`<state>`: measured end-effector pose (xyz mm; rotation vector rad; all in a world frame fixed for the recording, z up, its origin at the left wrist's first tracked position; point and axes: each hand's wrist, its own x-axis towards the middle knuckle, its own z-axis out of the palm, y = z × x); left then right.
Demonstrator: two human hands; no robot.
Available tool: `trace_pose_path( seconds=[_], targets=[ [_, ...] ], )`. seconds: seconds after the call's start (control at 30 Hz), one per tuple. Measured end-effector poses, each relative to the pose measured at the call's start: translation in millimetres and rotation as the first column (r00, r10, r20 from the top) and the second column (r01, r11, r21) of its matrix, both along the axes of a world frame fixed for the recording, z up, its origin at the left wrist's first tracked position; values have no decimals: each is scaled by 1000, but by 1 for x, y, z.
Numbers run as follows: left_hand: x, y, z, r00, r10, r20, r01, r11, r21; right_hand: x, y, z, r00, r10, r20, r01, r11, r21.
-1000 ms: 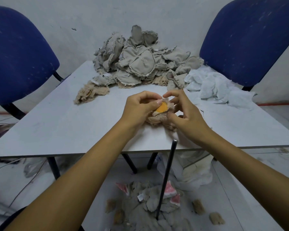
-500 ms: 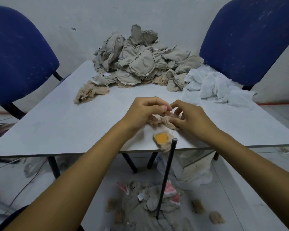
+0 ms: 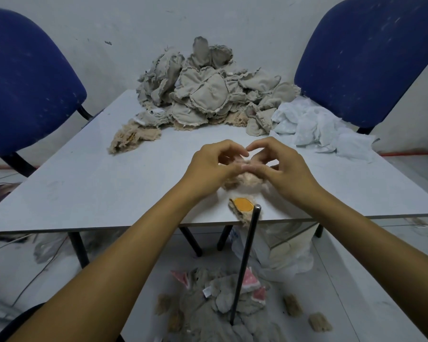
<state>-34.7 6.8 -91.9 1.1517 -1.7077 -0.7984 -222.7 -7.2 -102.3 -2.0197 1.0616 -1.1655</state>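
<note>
My left hand [image 3: 214,166] and my right hand [image 3: 282,169] meet above the near middle of the white table [image 3: 84,183]. Their curled fingers pinch a small tan furry fabric piece [image 3: 245,181] that rests on the table between them; the fingertips blur and hide its top. A second tan furry piece with an orange oval patch [image 3: 242,206] lies loose at the table's front edge, just below the hands, with neither hand on it.
A heap of grey-beige sewn fabric pieces [image 3: 208,92] fills the table's back, with tan scraps [image 3: 131,139] at its left and white cloth [image 3: 319,129] at its right. Blue chairs [image 3: 25,90] [image 3: 366,60] flank the table. A black rod [image 3: 245,262] stands among fabric on the floor [image 3: 220,304].
The piece with the orange patch left my hands and now lies at the table's front edge. Both hands lowered and took hold of another tan piece.
</note>
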Motion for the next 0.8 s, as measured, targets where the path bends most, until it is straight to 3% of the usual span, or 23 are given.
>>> trace_pose_path(
  seconds=[0.1,0.2,0.37,0.43,0.63,0.8],
  targets=[
    [1,-1,0,993,63,-100,-59,997,43,-2,0,5,989,98,110,-111,986,126],
    [3,-3,1,961,96,-259,-60,988,142,-6,1,8,980,175,98,-192,957,217],
    [4,-3,2,907,113,-407,-13,970,242,-6,3,7,976,204,70,-214,955,203],
    [4,-4,2,925,67,-374,24,973,232,-5,2,7,976,191,102,-207,961,181],
    [1,1,-1,995,-83,-60,92,982,166,-6,-2,5,972,109,206,-135,984,119],
    [-3,2,-1,983,-138,-120,159,968,192,-4,-1,5,958,116,263,-146,984,100]
  ],
)
